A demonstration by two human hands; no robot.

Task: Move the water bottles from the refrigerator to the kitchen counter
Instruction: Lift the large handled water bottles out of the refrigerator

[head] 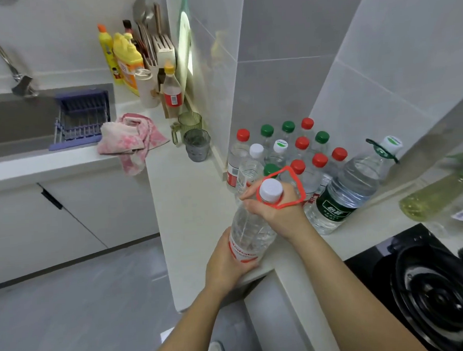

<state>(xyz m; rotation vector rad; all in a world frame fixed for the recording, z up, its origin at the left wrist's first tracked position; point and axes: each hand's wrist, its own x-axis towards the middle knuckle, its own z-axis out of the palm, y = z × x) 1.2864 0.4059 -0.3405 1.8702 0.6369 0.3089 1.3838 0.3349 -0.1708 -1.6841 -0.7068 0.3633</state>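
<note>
Large water bottle (250,234), held at counter (192,209) front edge.
Gripped 2-handed, likely for weight: round base by left hand (225,263), at neck by right hand (275,213); probably bound for bottles (301,148) in back corner.

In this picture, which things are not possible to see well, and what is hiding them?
Head view:
- Refrigerator: outside the frame.
- Base of the large bottle: covered by the left hand, so contact with the counter is unclear.
- Its neck: wrapped by the right hand.
- Rear bottles in the corner: only caps show behind front ones.
- Yellowish bottle at right: blurred, cut by the edge.
</note>
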